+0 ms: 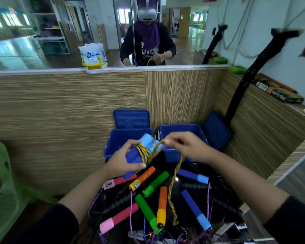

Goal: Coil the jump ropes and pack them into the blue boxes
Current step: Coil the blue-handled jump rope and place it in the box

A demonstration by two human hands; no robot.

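Here, my left hand [123, 161] grips the blue handles [144, 150] above the boxes [181, 131]; my right hand [187, 145] pinches the yellow rope [173, 187], looped round them, its tail hanging over spare ropes.

Striped wood-grain partition wall [67, 103] across the middle. White plastic tub with yellow label [92, 57] on its ledge, upper centre. Pale green plastic chair [2, 187] at lower left. Black padded stand [250, 74] leaning at upper right.
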